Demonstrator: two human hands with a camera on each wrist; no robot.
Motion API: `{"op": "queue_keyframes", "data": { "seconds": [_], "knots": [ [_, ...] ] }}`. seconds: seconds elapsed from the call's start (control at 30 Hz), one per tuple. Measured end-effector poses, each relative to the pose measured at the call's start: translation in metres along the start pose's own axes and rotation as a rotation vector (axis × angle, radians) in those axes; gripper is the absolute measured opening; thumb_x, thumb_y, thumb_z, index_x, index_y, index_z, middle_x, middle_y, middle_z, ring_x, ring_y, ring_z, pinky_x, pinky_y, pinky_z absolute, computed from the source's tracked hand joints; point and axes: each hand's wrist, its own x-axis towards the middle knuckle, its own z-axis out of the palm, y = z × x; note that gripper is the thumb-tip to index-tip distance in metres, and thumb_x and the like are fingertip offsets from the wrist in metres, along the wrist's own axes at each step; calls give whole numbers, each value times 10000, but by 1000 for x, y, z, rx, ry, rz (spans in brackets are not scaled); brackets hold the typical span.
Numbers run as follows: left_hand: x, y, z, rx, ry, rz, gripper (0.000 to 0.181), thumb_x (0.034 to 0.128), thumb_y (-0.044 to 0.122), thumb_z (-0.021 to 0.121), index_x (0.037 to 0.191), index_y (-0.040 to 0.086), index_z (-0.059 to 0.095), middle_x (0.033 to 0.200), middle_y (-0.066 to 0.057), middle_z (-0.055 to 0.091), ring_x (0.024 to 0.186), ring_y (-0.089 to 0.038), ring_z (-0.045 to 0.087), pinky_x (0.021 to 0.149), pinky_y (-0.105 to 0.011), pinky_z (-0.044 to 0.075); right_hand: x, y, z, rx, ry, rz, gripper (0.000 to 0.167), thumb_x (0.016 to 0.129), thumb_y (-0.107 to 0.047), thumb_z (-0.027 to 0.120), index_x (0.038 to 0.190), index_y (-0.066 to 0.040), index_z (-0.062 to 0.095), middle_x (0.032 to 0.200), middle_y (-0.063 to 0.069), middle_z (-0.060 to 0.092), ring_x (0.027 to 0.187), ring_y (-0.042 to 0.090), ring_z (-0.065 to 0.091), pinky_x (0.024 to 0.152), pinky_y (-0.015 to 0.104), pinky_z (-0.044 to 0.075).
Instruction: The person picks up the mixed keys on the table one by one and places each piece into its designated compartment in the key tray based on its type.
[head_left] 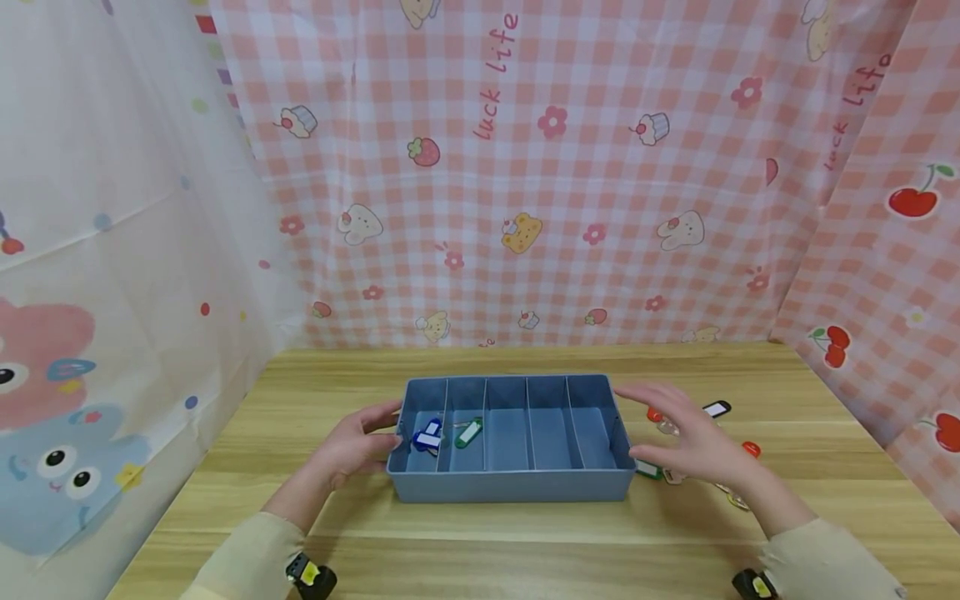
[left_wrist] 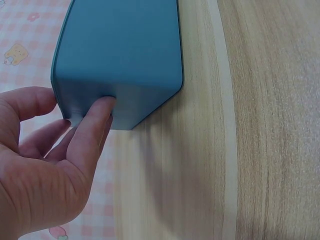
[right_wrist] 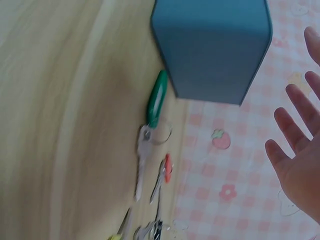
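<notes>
Left hand [head_left: 363, 443] grips box [head_left: 513, 487] by end; right hand [head_left: 693, 437] spread, empty, near opposite end.

The left hand [head_left: 362, 443] touches the near end of a five-compartment blue tray [head_left: 510, 487]; blue tags [head_left: 428, 437] lie in the compartment closest to it, a green tag [head_left: 469, 432] in the next. The right hand [head_left: 686, 433], fingers apart, is at the opposite end, a black tag [head_left: 717, 408] just beyond it and a red tag [head_left: 752, 449] right of its wrist.
</notes>
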Motion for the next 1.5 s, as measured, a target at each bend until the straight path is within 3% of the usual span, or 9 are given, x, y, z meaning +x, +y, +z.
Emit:
{"op": "queue_keyframes", "data": {
  "seconds": [0.17,0.43,0.57,0.8,1.03,1.13,1.23,1.43,1.5],
  "knots": [
    [0,0,0,3,10,-5,616,922,-45,582,1505,28,396,1478,-287,404,1228,-445,520,832,-531,554,-9,4,-6,2,-18,3,727,787,-149,844,1436,-140,516,1388,51,544,1256,85,433,890,481,483],
    [-2,0,1,-4,13,0,612,919,-53,578,1500,12,395,1474,-296,403,1227,-453,520,832,-528,555,-22,15,-12,30,-49,54,714,798,-177,835,1437,-150,516,1401,62,532,1282,110,397,909,587,408],
    [-2,-1,1,-7,15,0,615,916,-57,578,1499,10,395,1471,-300,403,1222,-457,522,827,-529,556,-27,20,-14,-3,-50,58,712,780,-184,847,1420,-153,536,1383,69,544,1267,68,398,907,515,434],
    [-2,0,1,-4,22,2,614,908,-60,581,1493,8,405,1462,-301,415,1209,-456,533,815,-523,562,-33,26,-14,0,-69,45,670,770,-217,853,1376,-146,576,1329,33,588,1271,98,434,983,216,378],
    [-1,0,1,2,12,7,616,910,-47,583,1496,7,400,1466,-301,410,1208,-447,535,818,-513,564,-38,34,-10,-3,-124,55,648,776,-234,853,1362,-151,590,1317,1,596,1217,40,454,915,343,476],
    [0,1,1,4,0,2,625,916,-36,579,1506,6,376,1478,-304,391,1219,-443,526,828,-506,563,-39,36,-9,-7,-130,30,628,777,-217,852,1346,-122,602,1294,16,616,1183,51,475,900,308,477],
    [0,1,1,10,2,-8,624,921,-29,581,1509,17,378,1482,-295,393,1223,-432,525,834,-507,561,-40,39,-9,-3,-131,7,627,778,-202,849,1349,-116,602,1297,38,623,1195,90,494,962,225,412],
    [0,2,1,17,17,-13,612,918,-46,589,1498,26,407,1475,-286,410,1222,-436,526,838,-530,553,-42,47,-7,93,-133,-42,615,772,-136,845,1336,-86,604,1327,19,616,1253,49,477,1077,64,126],
    [-1,3,1,20,19,-13,609,920,-52,585,1497,23,407,1473,-289,410,1220,-437,527,837,-533,552,-42,51,-6,105,-131,-63,606,768,-127,846,1325,-91,612,1331,-30,610,1252,12,455,1085,71,125]
  ]
}}
